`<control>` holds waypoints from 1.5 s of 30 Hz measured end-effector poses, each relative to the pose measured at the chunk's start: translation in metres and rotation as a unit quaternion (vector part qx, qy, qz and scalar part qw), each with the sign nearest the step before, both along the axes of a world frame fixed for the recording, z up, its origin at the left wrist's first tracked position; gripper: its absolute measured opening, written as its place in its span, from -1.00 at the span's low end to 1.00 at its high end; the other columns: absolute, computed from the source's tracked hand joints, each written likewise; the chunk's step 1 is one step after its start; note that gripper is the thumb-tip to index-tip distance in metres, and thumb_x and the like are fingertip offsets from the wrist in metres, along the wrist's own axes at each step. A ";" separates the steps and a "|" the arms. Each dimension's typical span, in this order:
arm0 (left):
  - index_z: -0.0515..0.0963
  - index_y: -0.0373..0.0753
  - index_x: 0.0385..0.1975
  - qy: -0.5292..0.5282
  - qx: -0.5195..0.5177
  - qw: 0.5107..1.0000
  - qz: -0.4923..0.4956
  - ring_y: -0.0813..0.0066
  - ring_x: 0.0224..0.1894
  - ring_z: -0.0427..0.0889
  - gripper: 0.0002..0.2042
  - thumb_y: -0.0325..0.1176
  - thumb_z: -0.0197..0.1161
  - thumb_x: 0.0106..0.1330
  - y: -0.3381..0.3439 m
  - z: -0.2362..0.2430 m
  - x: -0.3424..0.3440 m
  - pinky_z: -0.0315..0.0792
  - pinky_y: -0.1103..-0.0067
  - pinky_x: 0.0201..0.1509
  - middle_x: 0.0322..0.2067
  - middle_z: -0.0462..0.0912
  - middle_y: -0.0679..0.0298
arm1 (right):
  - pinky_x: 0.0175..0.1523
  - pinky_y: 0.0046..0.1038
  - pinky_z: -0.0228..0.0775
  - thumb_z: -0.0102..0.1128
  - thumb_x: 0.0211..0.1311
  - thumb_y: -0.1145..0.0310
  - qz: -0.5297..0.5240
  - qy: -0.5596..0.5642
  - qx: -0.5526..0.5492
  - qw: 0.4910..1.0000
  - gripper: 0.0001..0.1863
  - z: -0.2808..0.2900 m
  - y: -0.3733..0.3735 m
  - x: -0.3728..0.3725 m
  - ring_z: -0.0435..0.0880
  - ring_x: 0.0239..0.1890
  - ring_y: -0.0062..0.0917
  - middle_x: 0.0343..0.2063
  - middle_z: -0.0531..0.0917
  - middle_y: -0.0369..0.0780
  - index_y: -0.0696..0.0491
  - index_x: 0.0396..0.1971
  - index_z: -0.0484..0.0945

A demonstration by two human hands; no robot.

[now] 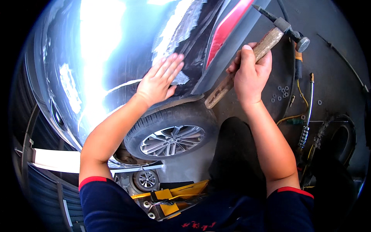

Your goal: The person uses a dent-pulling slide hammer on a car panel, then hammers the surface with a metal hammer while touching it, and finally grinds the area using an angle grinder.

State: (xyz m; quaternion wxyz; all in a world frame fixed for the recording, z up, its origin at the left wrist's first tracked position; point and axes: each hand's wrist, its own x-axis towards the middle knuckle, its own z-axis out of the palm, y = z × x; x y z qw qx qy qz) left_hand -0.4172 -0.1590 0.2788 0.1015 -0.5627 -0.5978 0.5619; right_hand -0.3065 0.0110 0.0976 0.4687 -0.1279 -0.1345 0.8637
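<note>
My left hand [160, 80] lies flat, fingers stretched out, against the dark car body panel [127, 65] just above the wheel arch. Pale scraped or filled patches [176, 33] show on the panel beyond the fingertips, and a smaller patch [181, 78] sits beside the hand. My right hand [253, 75] is wrapped round the wooden handle of a body hammer [268, 40]. Its dark metal head has a pointed end and a round flat face, and is raised to the upper right, apart from the car. The handle's butt end points down toward the tyre.
Below the panel stands the car wheel [172, 139] with a silver rim. A red lamp strip [228, 31] runs along the car's edge. On the floor to the right lie several washers [283, 92], a slide puller rod [307, 123], and cables [290, 102]. Yellow metal equipment [185, 193] stands near me.
</note>
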 end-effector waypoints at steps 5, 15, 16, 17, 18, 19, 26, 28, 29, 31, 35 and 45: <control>0.17 -0.16 0.53 0.019 -0.006 0.999 0.033 0.36 0.63 -0.04 -0.16 0.04 0.19 0.24 -0.067 0.013 0.013 -0.24 0.34 0.68 0.59 0.04 0.30 | -0.57 -0.55 0.37 0.06 0.50 0.42 0.062 -0.016 -0.030 0.997 -0.86 -0.001 -0.021 0.004 0.46 -0.69 -0.64 -0.58 0.49 -0.28 0.11 -0.14 0.30; 0.16 -0.21 0.53 0.024 0.115 0.992 -0.047 0.41 0.63 -0.06 -0.12 0.10 0.22 0.23 0.047 -0.026 -0.009 -0.20 0.36 0.68 0.60 0.01 0.31 | -0.57 -0.55 0.39 0.04 0.50 0.44 0.079 -0.017 0.040 0.996 -0.85 -0.017 -0.052 0.011 0.46 -0.67 -0.63 -0.54 0.48 -0.26 0.11 -0.09 0.29; 0.16 -0.22 0.53 0.048 0.110 0.990 -0.071 0.41 0.63 -0.08 -0.11 0.12 0.22 0.23 0.048 -0.031 -0.011 -0.21 0.36 0.69 0.60 0.00 0.31 | -0.57 -0.55 0.39 0.04 0.50 0.44 0.089 -0.019 0.055 0.994 -0.85 -0.016 -0.054 0.011 0.46 -0.67 -0.63 -0.54 0.48 -0.26 0.11 -0.09 0.29; 0.16 -0.23 0.53 0.048 0.117 0.990 -0.067 0.40 0.64 -0.11 -0.09 0.15 0.22 0.23 0.044 -0.034 -0.013 -0.23 0.36 0.69 0.61 -0.02 0.31 | -0.57 -0.55 0.39 0.04 0.50 0.44 0.088 -0.009 0.049 0.995 -0.85 -0.016 -0.057 0.011 0.45 -0.66 -0.62 -0.54 0.47 -0.26 0.10 -0.08 0.28; 0.16 -0.23 0.53 0.046 0.134 0.988 -0.056 0.40 0.64 -0.11 -0.09 0.15 0.22 0.23 0.035 -0.039 -0.014 -0.23 0.36 0.69 0.61 -0.02 0.31 | -0.56 -0.54 0.39 0.04 0.50 0.45 0.085 -0.003 0.045 0.995 -0.84 -0.017 -0.058 0.011 0.45 -0.66 -0.62 -0.55 0.46 -0.27 0.09 -0.07 0.28; 0.15 -0.23 0.53 0.046 0.131 0.989 -0.059 0.39 0.64 -0.11 -0.10 0.15 0.21 0.24 0.023 -0.042 -0.016 -0.23 0.36 0.70 0.61 -0.03 0.30 | -0.56 -0.53 0.39 0.04 0.50 0.45 0.096 -0.024 0.039 0.994 -0.83 -0.020 -0.059 0.014 0.45 -0.67 -0.61 -0.54 0.46 -0.27 0.07 -0.05 0.28; 0.19 -0.12 0.53 0.022 0.220 0.975 -0.009 0.53 0.62 0.00 -0.15 -0.04 0.22 0.17 -0.091 -0.047 0.001 -0.18 0.37 0.70 0.58 0.07 0.43 | -0.55 -0.55 0.43 0.09 0.47 0.45 0.094 -0.129 0.168 0.973 -0.80 -0.079 -0.039 0.019 0.47 -0.67 -0.63 -0.49 0.48 -0.27 0.06 -0.04 0.29; 0.19 -0.09 0.53 0.028 0.221 0.975 0.015 0.53 0.61 0.00 -0.17 -0.05 0.21 0.18 -0.115 -0.046 0.009 -0.19 0.39 0.70 0.58 0.09 0.45 | -0.55 -0.54 0.44 0.11 0.45 0.45 0.118 -0.163 0.168 0.965 -0.80 -0.105 -0.038 0.020 0.47 -0.63 -0.65 -0.46 0.48 -0.29 0.07 -0.06 0.31; 0.21 -0.07 0.53 0.010 0.241 0.970 0.039 0.54 0.61 0.02 -0.18 -0.06 0.20 0.18 -0.123 -0.048 0.011 -0.20 0.39 0.70 0.57 0.10 0.46 | -0.55 -0.53 0.45 0.11 0.45 0.45 0.128 -0.205 0.178 0.954 -0.80 -0.121 -0.039 0.020 0.46 -0.63 -0.65 -0.47 0.48 -0.30 0.07 -0.06 0.31; 0.20 -0.06 0.53 0.025 0.259 0.965 0.026 0.56 0.61 0.01 -0.17 -0.04 0.20 0.18 -0.116 -0.045 0.011 -0.22 0.38 0.70 0.58 0.09 0.47 | -0.55 -0.51 0.44 0.11 0.45 0.45 0.169 -0.293 0.189 0.922 -0.80 -0.153 -0.040 0.023 0.45 -0.63 -0.65 -0.49 0.47 -0.31 0.09 -0.06 0.31; 0.08 -0.10 0.57 0.059 0.295 0.954 -0.016 0.50 0.63 -0.08 -0.09 0.07 0.17 0.19 -0.092 -0.067 -0.003 -0.32 0.34 0.71 0.61 -0.03 0.40 | -0.32 -0.30 0.52 0.18 0.35 0.42 0.168 -0.523 0.371 0.749 -0.79 -0.247 -0.025 0.037 0.66 -0.47 -0.33 -0.40 0.64 -0.11 0.19 -0.13 0.43; -0.13 -0.36 0.57 0.129 0.110 0.985 -0.022 0.19 0.66 -0.31 -0.16 0.15 -0.16 0.50 -0.089 -0.152 -0.007 -0.43 0.25 0.69 0.63 -0.30 0.09 | -0.06 0.02 0.51 0.19 0.26 0.26 0.263 -0.632 0.488 0.542 -0.69 -0.317 -0.086 0.042 0.69 -0.20 0.18 -0.31 0.69 0.15 0.14 -0.12 0.45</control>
